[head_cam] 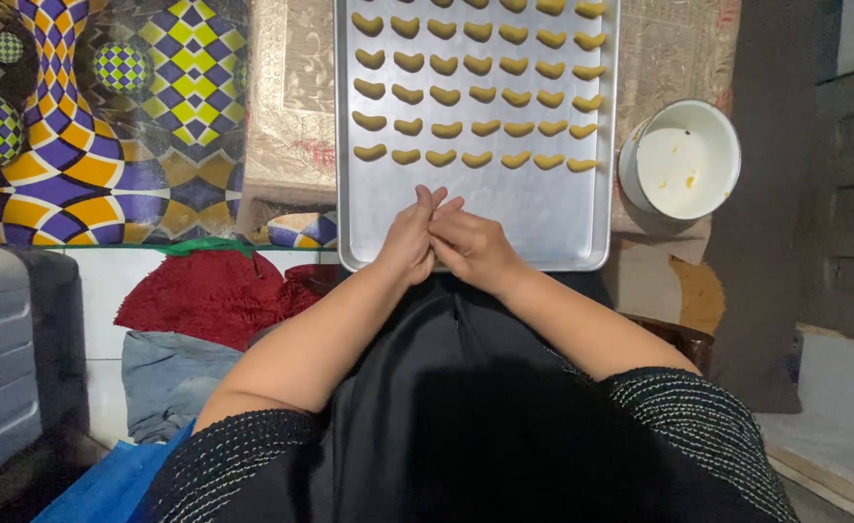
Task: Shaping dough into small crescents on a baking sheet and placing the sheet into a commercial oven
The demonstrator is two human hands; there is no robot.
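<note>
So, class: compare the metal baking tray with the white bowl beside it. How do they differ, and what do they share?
The baking tray is rectangular, while the white bowl is round. The tray is bare grey metal; the bowl is white. The tray holds neat rows of crescent dough pieces, whereas the bowl holds only yellowish smears. Both hands meet over the tray's near edge, and none touches the bowl. Both rest on the patterned cloth.

The hands (pixel 442 242) press together, hiding anything between them; the tray (pixel 563 218) is cut off at top.
</note>
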